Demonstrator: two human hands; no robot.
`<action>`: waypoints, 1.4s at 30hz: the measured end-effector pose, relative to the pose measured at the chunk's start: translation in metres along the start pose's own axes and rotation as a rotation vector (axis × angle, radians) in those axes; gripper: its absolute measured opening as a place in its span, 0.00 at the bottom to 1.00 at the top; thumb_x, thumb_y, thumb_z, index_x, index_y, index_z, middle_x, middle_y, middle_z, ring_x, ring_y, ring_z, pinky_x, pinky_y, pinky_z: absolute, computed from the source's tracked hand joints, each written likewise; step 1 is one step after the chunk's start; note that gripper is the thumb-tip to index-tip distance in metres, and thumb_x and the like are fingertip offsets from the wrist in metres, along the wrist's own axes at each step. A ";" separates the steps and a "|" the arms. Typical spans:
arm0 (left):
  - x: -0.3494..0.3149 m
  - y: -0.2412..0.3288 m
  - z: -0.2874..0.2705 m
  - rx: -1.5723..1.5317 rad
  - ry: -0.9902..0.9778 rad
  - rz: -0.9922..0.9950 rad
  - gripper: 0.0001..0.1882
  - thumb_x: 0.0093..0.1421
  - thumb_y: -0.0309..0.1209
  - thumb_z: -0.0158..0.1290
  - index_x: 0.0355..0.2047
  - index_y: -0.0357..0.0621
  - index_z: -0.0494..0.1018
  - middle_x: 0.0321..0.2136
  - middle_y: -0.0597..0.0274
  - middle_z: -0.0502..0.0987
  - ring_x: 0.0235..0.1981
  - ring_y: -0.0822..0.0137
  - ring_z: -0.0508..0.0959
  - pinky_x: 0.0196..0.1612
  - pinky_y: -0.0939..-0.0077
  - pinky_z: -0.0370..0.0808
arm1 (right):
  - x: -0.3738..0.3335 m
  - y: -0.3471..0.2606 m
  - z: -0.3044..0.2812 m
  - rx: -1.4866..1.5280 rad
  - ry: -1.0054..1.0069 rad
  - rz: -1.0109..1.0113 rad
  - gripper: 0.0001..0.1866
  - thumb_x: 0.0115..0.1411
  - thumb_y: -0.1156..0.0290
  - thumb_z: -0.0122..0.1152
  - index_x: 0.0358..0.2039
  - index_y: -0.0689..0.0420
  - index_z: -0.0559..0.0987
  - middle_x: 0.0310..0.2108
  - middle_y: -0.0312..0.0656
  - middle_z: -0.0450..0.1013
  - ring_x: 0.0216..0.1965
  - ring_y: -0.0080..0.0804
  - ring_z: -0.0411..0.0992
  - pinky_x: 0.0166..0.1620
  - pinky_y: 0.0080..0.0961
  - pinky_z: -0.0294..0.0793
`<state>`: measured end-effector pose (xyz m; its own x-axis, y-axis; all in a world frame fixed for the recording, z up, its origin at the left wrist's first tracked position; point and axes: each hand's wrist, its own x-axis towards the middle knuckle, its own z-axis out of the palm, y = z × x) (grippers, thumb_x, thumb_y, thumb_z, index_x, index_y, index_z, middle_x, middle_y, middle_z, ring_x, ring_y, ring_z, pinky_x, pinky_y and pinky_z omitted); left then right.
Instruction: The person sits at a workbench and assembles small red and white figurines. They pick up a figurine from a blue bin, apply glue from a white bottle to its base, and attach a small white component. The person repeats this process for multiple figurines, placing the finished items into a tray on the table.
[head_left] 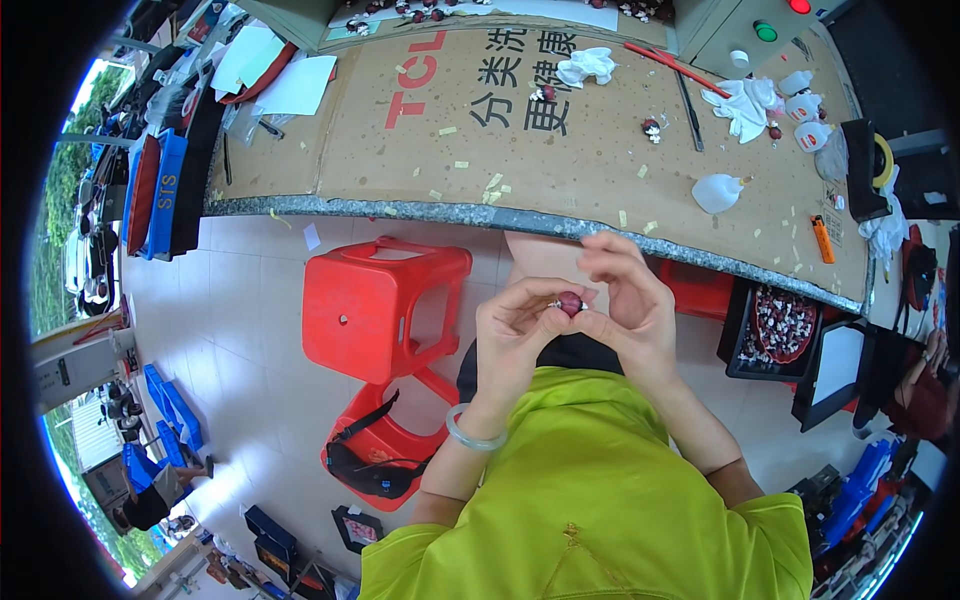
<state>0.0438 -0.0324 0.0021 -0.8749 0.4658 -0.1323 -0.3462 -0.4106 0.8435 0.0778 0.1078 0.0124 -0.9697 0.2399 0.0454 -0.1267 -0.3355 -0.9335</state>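
A small maroon, round-headed figurine (570, 303) with pale parts is held up just short of the table edge. My left hand (515, 325) pinches it between thumb and fingertips from the left. On the other side, the thumb of my right hand (635, 315) presses against it, while the other fingers are bent and raised. A similar maroon-and-white figurine (652, 130) lies on the cardboard-covered table (390, 165) ahead. What the fingertips cover of the held piece is hidden.
Beyond my hands, the table bears white plastic bottles (718, 193), an orange lighter (822, 240), a red-handled tool (675, 68) and crumpled white gloves (745, 108). A black bin of small pieces (770, 330) stands at right. Red stools (375, 305) are at left.
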 end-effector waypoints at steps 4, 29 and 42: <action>0.001 -0.004 -0.005 -0.057 -0.064 -0.085 0.14 0.59 0.33 0.53 0.37 0.32 0.72 0.28 0.61 0.75 0.29 0.73 0.74 0.33 0.82 0.70 | 0.010 -0.008 -0.014 0.271 -0.103 0.432 0.20 0.50 0.78 0.56 0.46 0.69 0.73 0.51 0.54 0.65 0.47 0.33 0.69 0.46 0.27 0.70; 0.003 -0.005 -0.013 -0.054 -0.121 -0.087 0.14 0.59 0.35 0.53 0.35 0.33 0.72 0.26 0.61 0.74 0.27 0.73 0.74 0.31 0.82 0.69 | 0.011 -0.004 -0.010 0.295 -0.152 0.526 0.18 0.50 0.85 0.56 0.44 0.68 0.75 0.41 0.47 0.75 0.30 0.22 0.73 0.35 0.18 0.73; 0.000 0.002 -0.008 0.026 -0.123 0.055 0.14 0.59 0.34 0.53 0.34 0.31 0.72 0.29 0.59 0.74 0.28 0.73 0.73 0.33 0.81 0.72 | 0.011 -0.015 -0.001 0.190 -0.169 0.467 0.19 0.46 0.86 0.53 0.42 0.69 0.76 0.48 0.58 0.69 0.45 0.35 0.72 0.42 0.24 0.73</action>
<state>0.0401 -0.0391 -0.0007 -0.8439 0.5361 -0.0217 -0.2880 -0.4185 0.8613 0.0693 0.1159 0.0264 -0.9501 -0.1194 -0.2881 0.3061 -0.5341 -0.7880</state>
